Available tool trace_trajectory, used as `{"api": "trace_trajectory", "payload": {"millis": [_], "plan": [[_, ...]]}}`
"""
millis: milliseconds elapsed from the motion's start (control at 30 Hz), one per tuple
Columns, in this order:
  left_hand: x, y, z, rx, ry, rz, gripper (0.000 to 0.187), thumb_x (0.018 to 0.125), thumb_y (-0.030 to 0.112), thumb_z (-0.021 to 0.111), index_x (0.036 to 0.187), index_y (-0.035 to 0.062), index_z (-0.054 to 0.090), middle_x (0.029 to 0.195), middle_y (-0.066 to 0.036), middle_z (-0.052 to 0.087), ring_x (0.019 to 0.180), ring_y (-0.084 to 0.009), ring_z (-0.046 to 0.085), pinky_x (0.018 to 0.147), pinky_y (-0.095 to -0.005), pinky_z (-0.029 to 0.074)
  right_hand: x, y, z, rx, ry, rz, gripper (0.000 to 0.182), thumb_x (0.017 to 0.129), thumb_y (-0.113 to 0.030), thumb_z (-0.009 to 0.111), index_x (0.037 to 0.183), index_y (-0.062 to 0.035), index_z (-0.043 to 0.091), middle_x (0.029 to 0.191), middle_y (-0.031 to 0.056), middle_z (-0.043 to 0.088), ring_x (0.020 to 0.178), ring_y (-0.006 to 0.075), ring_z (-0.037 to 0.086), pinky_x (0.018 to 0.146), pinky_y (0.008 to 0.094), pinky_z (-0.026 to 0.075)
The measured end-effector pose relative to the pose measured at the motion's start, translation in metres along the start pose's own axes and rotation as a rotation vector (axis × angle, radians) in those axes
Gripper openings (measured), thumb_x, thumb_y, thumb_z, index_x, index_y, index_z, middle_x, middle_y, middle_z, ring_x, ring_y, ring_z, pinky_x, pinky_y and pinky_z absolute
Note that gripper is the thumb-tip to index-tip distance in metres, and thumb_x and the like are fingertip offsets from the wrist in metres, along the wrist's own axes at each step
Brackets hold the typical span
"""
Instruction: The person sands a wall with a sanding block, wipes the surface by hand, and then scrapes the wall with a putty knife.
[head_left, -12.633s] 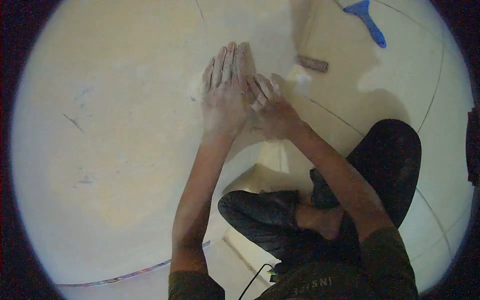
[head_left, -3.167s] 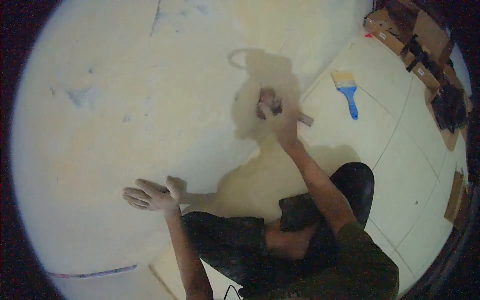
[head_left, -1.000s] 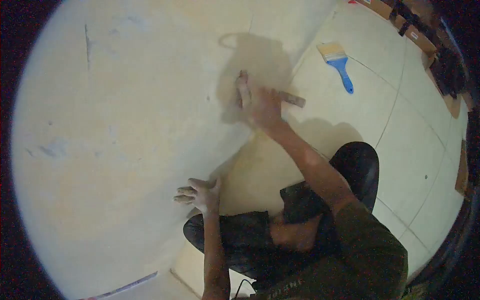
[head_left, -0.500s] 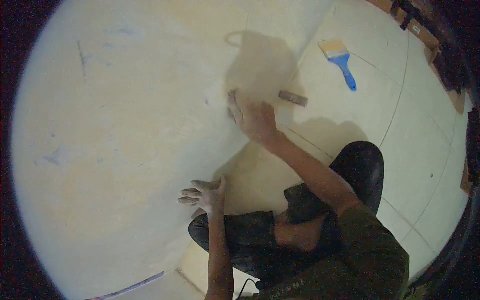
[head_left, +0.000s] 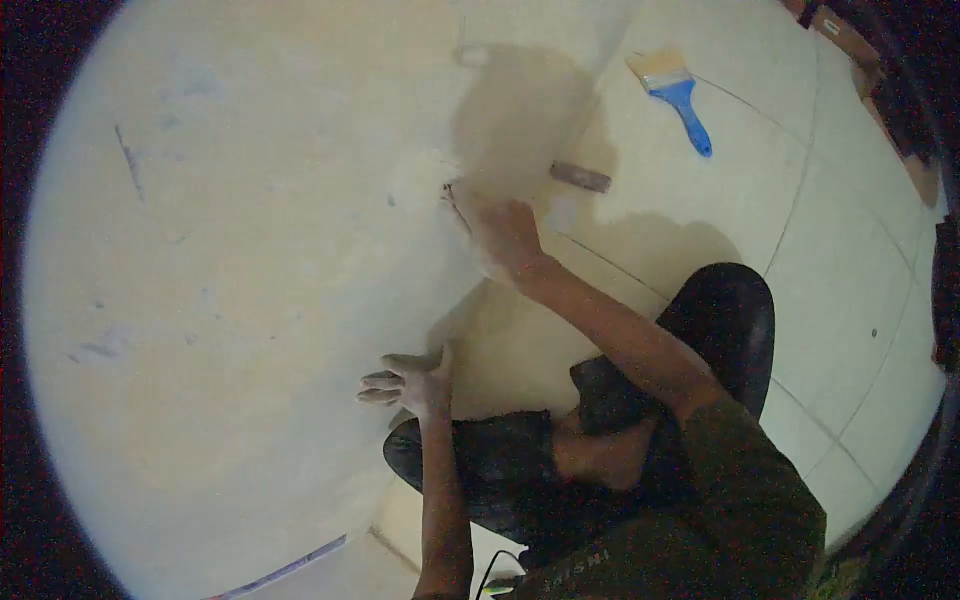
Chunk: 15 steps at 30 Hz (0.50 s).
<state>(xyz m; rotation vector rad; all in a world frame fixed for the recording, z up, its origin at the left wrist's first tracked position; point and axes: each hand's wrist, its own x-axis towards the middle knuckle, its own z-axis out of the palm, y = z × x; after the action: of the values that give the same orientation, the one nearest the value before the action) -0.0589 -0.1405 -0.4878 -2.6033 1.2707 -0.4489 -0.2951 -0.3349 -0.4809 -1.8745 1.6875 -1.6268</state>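
Observation:
My right hand (head_left: 500, 235) is against the pale wall (head_left: 250, 250), low down near where it meets the floor. Its fingers are together along the surface, with a thin dark edge beside the fingertips; what they press there, if anything, is hidden. My left hand (head_left: 415, 387), coated in whitish dust, rests on the lower wall closer to my knee, fingers spread. A brownish, dusty block (head_left: 580, 177) lies on the floor just beyond my right hand. Farther off is a paintbrush (head_left: 680, 105) with a blue handle and pale bristles.
Light tiles (head_left: 740, 190) with dark joints cover the floor to the right. My bent knee (head_left: 722, 300) in dark trousers is beside my right forearm. Cardboard (head_left: 845, 40) is along the far right edge. A dark cable (head_left: 492, 570) shows near my lap.
The view has shifted and turned slightly. My right hand has moved a little along the wall, and a pale patch on the floor beside it now shows. My left hand stays spread on the wall.

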Motion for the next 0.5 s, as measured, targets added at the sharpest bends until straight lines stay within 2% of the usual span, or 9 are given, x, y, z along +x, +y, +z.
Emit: {"api": "trace_trajectory", "payload": {"millis": [67, 133, 167, 233, 267, 300, 367, 433, 500], "plan": [[0.001, 0.003, -0.011, 0.014, -0.092, -0.034, 0.156, 0.063, 0.086, 0.075, 0.161, -0.0041, -0.004, 0.157, -0.049, -0.019, 0.142, -0.0713, -0.021, 0.107, -0.0859, 0.008, 0.012, -0.001, -0.015, -0.034, -0.108, -0.001, 0.039, 0.095, -0.029, 0.063, 0.130, -0.0127, 0.061, 0.085, 0.0113, 0.074, 0.066, 0.0329, 0.071, 0.065, 0.0500, 0.056], [0.000, 0.006, -0.025, 0.019, -0.198, -0.074, 0.156, 0.063, 0.085, 0.075, 0.161, -0.0045, -0.005, 0.157, -0.049, -0.018, 0.142, -0.0718, -0.019, 0.108, -0.0853, 0.009, 0.019, 0.004, -0.012, -0.059, -0.172, 0.056, 0.036, 0.095, -0.029, 0.063, 0.128, -0.0130, 0.062, 0.082, 0.0112, 0.073, 0.064, 0.0329, 0.070, 0.064, 0.0506, 0.056], [-0.002, -0.003, -0.019, 0.023, -0.171, -0.059, 0.155, 0.063, 0.085, 0.075, 0.161, -0.0045, -0.005, 0.157, -0.049, -0.018, 0.142, -0.0721, -0.018, 0.107, -0.0857, 0.009, 0.020, 0.001, -0.013, -0.071, -0.205, 0.085, 0.035, 0.095, -0.030, 0.063, 0.127, -0.0132, 0.063, 0.080, 0.0112, 0.072, 0.064, 0.0329, 0.070, 0.064, 0.0509, 0.056], [0.006, -0.006, 0.002, -0.011, -0.099, -0.025, 0.155, 0.064, 0.085, 0.076, 0.161, -0.0045, -0.005, 0.157, -0.049, -0.018, 0.142, -0.0727, -0.018, 0.106, -0.0865, 0.010, -0.022, 0.016, 0.067, 0.153, 0.070, -0.032, 0.036, 0.095, -0.030, 0.063, 0.128, -0.0134, 0.063, 0.077, 0.0117, 0.071, 0.061, 0.0329, 0.068, 0.060, 0.0509, 0.055], [0.003, -0.005, 0.005, -0.031, -0.025, 0.005, 0.151, 0.064, 0.086, 0.074, 0.161, -0.0058, 0.002, 0.155, -0.051, -0.016, 0.140, -0.0732, -0.020, 0.104, -0.0882, 0.009, -0.028, 0.015, 0.067, 0.152, 0.051, -0.023, 0.037, 0.095, -0.029, 0.063, 0.127, -0.0129, 0.063, 0.077, 0.0120, 0.071, 0.064, 0.0332, 0.068, 0.060, 0.0511, 0.055], [0.003, -0.009, 0.007, -0.038, 0.046, 0.042, 0.148, 0.065, 0.088, 0.072, 0.160, -0.0070, 0.008, 0.154, -0.053, -0.015, 0.139, -0.0737, -0.022, 0.101, -0.0900, 0.008, -0.032, 0.013, 0.066, 0.150, 0.033, -0.014, 0.037, 0.094, -0.029, 0.064, 0.127, -0.0124, 0.063, 0.077, 0.0124, 0.070, 0.066, 0.0335, 0.069, 0.060, 0.0513, 0.055], [0.002, -0.015, 0.016, -0.075, 0.140, 0.103, 0.146, 0.065, 0.089, 0.070, 0.159, -0.0085, 0.016, 0.153, -0.055, -0.014, 0.138, -0.0744, -0.024, 0.099, -0.0915, 0.006, 0.011, -0.012, -0.016, -0.071, -0.312, 0.120, 0.037, 0.092, -0.027, 0.065, 0.125, -0.0103, 0.065, 0.080, 0.0131, 0.071, 0.078, 0.0347, 0.071, 0.065, 0.0520, 0.055], [0.001, -0.020, 0.015, -0.127, 0.188, 0.160, 0.146, 0.065, 0.090, 0.070, 0.158, -0.0089, 0.017, 0.152, -0.055, -0.013, 0.138, -0.0746, -0.024, 0.099, -0.0912, 0.006, 0.010, -0.009, -0.014, -0.070, -0.283, 0.079, 0.042, 0.094, -0.031, 0.064, 0.132, -0.0124, 0.062, 0.076, 0.0124, 0.071, 0.068, 0.0322, 0.071, 0.056, 0.0498, 0.054], [0.002, -0.010, -0.001, -0.082, 0.031, 0.057, 0.147, 0.064, 0.090, 0.070, 0.159, -0.0074, 0.015, 0.152, -0.055, -0.014, 0.138, -0.0746, -0.024, 0.100, -0.0908, 0.005, 0.006, -0.009, -0.008, -0.046, -0.183, -0.004, 0.043, 0.095, -0.031, 0.063, 0.135, -0.0135, 0.060, 0.073, 0.0119, 0.071, 0.063, 0.0307, 0.071, 0.051, 0.0491, 0.055]]}}
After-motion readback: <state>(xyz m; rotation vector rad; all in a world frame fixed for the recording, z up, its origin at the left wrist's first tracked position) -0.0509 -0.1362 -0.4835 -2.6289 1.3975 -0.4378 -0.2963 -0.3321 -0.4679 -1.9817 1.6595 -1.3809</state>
